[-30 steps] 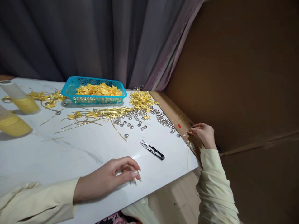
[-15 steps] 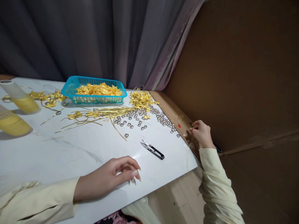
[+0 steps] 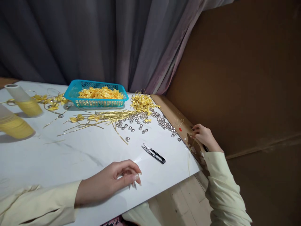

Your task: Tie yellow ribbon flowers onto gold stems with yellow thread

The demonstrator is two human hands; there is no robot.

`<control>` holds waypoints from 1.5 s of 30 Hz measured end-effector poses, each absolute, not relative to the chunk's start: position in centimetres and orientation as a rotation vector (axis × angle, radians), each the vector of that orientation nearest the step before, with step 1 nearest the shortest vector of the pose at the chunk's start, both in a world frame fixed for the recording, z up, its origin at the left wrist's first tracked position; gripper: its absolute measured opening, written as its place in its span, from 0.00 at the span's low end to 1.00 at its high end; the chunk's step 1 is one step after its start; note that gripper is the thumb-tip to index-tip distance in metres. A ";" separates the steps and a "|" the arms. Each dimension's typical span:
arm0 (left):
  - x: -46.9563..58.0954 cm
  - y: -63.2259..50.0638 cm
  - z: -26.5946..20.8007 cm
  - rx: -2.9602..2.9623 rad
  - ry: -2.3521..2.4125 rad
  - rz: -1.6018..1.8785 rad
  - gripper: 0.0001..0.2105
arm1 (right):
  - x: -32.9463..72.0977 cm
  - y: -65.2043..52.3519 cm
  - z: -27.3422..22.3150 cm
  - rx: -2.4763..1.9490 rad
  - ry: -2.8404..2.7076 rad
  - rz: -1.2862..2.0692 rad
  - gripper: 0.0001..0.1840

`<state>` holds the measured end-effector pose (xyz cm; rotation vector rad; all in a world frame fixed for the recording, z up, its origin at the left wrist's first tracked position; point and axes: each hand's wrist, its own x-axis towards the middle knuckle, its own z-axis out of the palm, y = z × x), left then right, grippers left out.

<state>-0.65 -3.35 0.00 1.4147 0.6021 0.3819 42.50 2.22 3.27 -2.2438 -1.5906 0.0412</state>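
My left hand [image 3: 119,177] rests on the white table, fingers loosely curled and a little apart, with nothing in it. Just beyond its fingertips lie black-handled thread snips [image 3: 154,153], blades pointing away to the left. Off the table's right edge, my right hand [image 3: 204,135] is over the brown cardboard ledge [image 3: 168,108], its fingers pinched together. What is between those fingertips is too small to make out. Close by on the ledge are a red bit [image 3: 180,129] and thin thread scraps [image 3: 189,157]. A black object partly hides behind the right wrist.
A blue basket [image 3: 101,103] holds yellow ribbon bows [image 3: 100,93]. Beside it are a pile of yellow bows [image 3: 142,102] with gold cords [image 3: 110,116] and scattered silver beads [image 3: 164,122]. Yellow-wound spools [image 3: 27,105] stand at left. A cardboard wall [image 3: 235,78] rises at right.
My right hand has shifted slightly right along the ledge, its fingers still pinched. The view has tilted a little; my left hand stays at rest.
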 end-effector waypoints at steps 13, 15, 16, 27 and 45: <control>-0.6 -3.3 0.1 1.422 0.603 0.369 0.16 | 37.3 10.8 4.5 -2.411 -2.092 -0.319 0.13; -0.5 -3.3 0.3 1.418 0.607 0.371 0.16 | 36.9 11.7 4.0 -2.460 -2.125 -0.352 0.14; -0.5 -3.3 0.3 1.417 0.609 0.371 0.16 | 36.8 11.9 3.8 -2.481 -2.133 -0.361 0.15; -0.3 -3.1 0.2 1.397 0.624 0.366 0.15 | 37.5 12.5 4.1 -2.492 -2.048 -0.167 0.15; -0.3 -2.0 0.2 1.284 0.620 0.499 0.26 | 19.9 -2.9 8.0 -1.180 -2.237 0.975 0.09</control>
